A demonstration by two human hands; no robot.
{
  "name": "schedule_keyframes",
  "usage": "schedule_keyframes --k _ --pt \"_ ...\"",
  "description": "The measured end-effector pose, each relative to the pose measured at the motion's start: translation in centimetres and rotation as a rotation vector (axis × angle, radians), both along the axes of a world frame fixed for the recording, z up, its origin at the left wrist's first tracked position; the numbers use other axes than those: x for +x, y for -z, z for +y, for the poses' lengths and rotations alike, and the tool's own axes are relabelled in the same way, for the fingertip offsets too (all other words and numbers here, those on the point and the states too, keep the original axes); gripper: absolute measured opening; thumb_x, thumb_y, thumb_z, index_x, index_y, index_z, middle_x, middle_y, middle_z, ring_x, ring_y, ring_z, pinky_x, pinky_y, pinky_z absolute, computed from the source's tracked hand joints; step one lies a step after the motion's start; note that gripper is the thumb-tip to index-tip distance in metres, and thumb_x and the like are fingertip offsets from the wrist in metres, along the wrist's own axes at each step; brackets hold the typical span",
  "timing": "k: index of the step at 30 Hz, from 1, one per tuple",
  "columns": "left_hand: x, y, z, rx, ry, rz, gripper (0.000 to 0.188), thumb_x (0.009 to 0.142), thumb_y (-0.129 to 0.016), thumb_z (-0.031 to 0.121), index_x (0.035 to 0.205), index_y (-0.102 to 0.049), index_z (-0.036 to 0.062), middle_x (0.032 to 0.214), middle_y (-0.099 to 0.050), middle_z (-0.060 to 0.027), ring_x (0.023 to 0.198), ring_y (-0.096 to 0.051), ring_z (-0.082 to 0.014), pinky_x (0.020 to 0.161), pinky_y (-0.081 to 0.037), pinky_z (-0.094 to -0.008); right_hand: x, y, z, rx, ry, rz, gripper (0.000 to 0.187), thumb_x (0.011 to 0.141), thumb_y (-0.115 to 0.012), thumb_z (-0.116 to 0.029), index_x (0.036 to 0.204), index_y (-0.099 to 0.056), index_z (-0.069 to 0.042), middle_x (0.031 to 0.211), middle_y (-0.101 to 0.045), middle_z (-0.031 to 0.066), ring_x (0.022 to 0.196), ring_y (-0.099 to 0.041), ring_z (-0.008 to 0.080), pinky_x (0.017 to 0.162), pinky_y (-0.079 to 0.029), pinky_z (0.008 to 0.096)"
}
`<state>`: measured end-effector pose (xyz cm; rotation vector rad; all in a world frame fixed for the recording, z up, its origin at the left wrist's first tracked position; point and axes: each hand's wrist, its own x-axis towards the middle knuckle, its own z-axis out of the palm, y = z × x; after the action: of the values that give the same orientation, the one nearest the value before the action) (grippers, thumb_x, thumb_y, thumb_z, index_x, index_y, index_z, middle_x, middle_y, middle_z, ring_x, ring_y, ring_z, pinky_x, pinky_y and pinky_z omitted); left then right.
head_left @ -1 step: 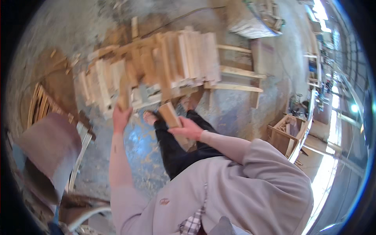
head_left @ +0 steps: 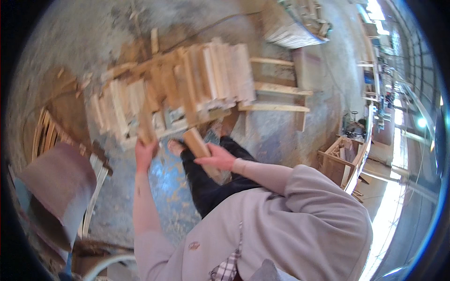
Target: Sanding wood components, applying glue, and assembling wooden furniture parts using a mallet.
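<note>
My left hand [head_left: 146, 153] is closed round the near end of a narrow wooden slat [head_left: 146, 122], which points away from me over the near side of a stack. My right hand [head_left: 218, 158] grips a short, flat wooden board [head_left: 197, 143] in front of my legs, its far end tilted up and to the left. Beyond both hands lies the wide stack of wooden slats [head_left: 229, 77], pale on the right and browner in the middle. The stack rests on a low wooden frame [head_left: 276, 108] whose bare rails stick out on the right.
On the left a broad brownish sheet, like a sanding belt [head_left: 63, 180], curves over a machine. Thin wooden strips [head_left: 43, 133] stand behind it. A white sack [head_left: 291, 36] with offcuts lies at the back, and a wooden crate [head_left: 335, 164] of scraps stands at right.
The stack and floor sit slightly lower and further left in the picture. Both hands keep their grip on the same wooden pieces.
</note>
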<state>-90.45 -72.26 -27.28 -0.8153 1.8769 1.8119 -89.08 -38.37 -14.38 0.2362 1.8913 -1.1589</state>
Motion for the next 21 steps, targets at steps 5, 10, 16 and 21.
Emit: schedule_keyframes --k 5,10,16,21 --pt "10.1 -10.5 10.8 0.306 -0.363 0.017 0.049 0.097 -0.083 0.009 0.141 -0.064 -0.0004 0.126 -0.075 -0.0082 0.111 -0.073 -0.0202 0.100 -0.058 -0.0365 -1.6 -2.2 0.0 -0.008 -0.163 0.166 0.087 0.085 -0.088 -0.065 0.133 -0.062 0.003 0.122 -0.075 0.0284 0.115 -0.075 0.0420 0.099 -0.057 0.0468" --pt "14.1 -19.5 21.9 0.309 -0.674 0.150 0.054 0.098 -0.082 0.007 0.147 -0.059 0.0007 0.134 -0.072 -0.0092 0.120 -0.070 -0.0201 0.104 -0.057 -0.0370 -1.9 -4.9 2.1 -0.168 -0.436 0.295 0.095 0.087 -0.080 -0.075 0.132 -0.060 0.006 0.119 -0.075 0.0332 0.113 -0.075 0.0476 0.096 -0.058 0.0512" --pt "19.4 -24.3 32.0 0.131 -0.903 0.246 0.051 0.103 -0.075 0.012 0.150 -0.057 0.0008 0.137 -0.070 -0.0103 0.122 -0.070 -0.0208 0.103 -0.058 -0.0375 0.5 -8.8 6.2 -0.242 -0.694 0.298 0.096 0.091 -0.071 -0.080 0.129 -0.059 0.007 0.113 -0.074 0.0349 0.108 -0.074 0.0513 0.094 -0.058 0.0550" --pt "23.5 -28.3 39.4 0.129 -1.091 0.254 0.045 0.101 -0.075 0.011 0.144 -0.064 0.0028 0.125 -0.076 -0.0079 0.110 -0.075 -0.0207 0.099 -0.060 -0.0381 4.4 -10.6 9.7 -0.262 -0.879 0.316 0.079 0.097 -0.075 -0.068 0.129 -0.063 0.004 0.117 -0.077 0.0280 0.112 -0.076 0.0440 0.097 -0.058 0.0519"
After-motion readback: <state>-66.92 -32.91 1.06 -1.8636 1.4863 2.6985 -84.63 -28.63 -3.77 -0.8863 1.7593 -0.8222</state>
